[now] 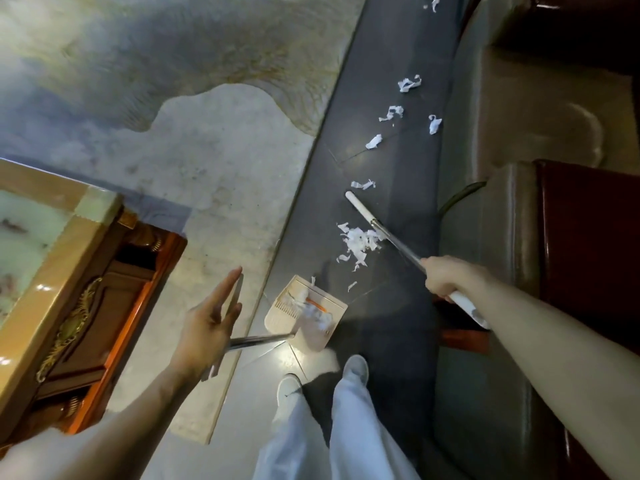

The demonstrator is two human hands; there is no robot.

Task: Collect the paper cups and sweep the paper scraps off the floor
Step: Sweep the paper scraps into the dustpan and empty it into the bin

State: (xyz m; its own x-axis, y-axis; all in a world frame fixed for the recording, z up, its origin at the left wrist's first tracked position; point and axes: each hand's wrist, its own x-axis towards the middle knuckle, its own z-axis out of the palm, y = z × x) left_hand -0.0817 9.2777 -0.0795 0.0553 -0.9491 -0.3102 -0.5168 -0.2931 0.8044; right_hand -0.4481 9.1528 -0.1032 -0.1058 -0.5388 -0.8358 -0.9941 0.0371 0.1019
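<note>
Their right hand (446,278) is wrapped tight round the broom pole (398,242), arm stretched out in front. The left hand (211,317) is wide open, fingers straight and together, palm turned inward, hovering right at the dustpan handle (259,340). Can't tell if it's actually touching.

The pole runs diagonally from that fist, up and to the left, with its white tip pointing away from them. A pile of paper scraps (360,244) sits against it, and more trail off along the dark floor strip (398,150). The dustpan (337,303) sits just ahead of their feet with some scraps already in it.
</note>
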